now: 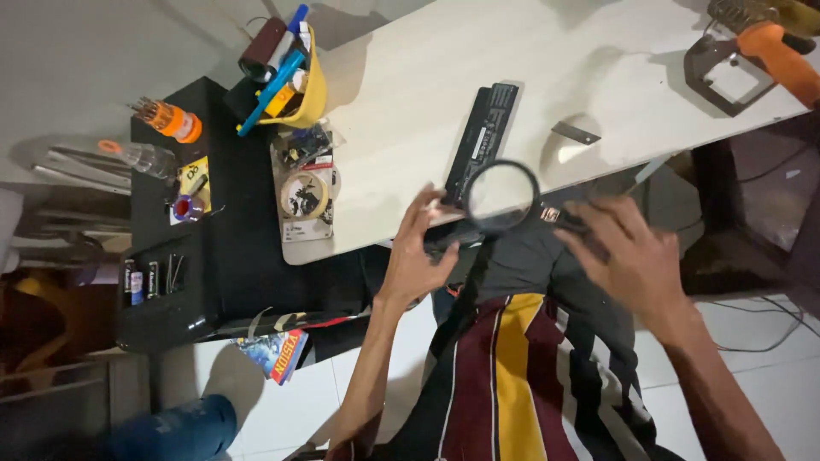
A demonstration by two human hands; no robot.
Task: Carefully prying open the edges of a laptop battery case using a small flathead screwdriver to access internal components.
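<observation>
round-lensed magnifier, flat black battery pack

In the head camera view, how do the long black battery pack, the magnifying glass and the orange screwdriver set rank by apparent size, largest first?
1. Long black battery pack, lying on the pale table.
2. Magnifying glass, held by the right hand; it is nearer the camera, so this place is unsure.
3. Orange screwdriver set.

Your left hand and right hand are bare, forearms unsleeved; at six o'clock, your garment shows maroon, yellow and black stripes.
</observation>
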